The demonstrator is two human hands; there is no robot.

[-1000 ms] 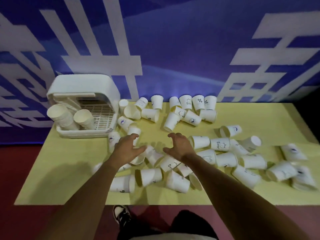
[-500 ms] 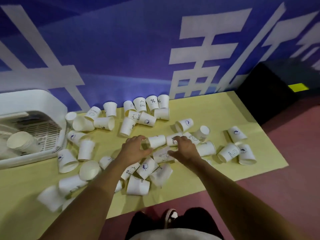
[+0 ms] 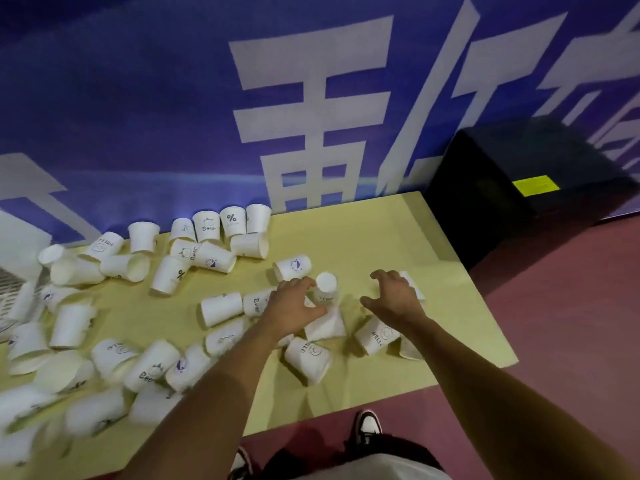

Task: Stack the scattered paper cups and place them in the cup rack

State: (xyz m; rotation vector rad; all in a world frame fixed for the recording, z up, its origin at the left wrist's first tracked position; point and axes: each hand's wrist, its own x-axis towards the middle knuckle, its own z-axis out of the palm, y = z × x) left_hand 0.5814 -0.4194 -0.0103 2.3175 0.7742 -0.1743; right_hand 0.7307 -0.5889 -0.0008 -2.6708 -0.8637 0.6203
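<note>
Head view shows your table [image 3: 381, 233], a pale yellow-green top pushed against a blue wall banner [image 3: 138, 116] printed with large white characters. White paper cups [image 3: 221, 308] lie scattered over most of it, many on their sides, thickest toward your left and blurred at the near-left corner. The cup rack [image 3: 20, 237], white with a slatted grille, shows only partly at the table's left edge. Your left hand [image 3: 294, 306] hovers low over the cups in the middle, fingers spread and loosely curved, gripping nothing. Just beside its fingertips an inverted cup [image 3: 326, 287] stands mouth-down. Your right hand [image 3: 394, 296] is near it, fingers apart and clawed above a cup lying flat, holding nothing. Past the table's right end a black box [image 3: 491, 209] with a yellow label [image 3: 535, 185] sits on the dark red floor [image 3: 571, 323].
</note>
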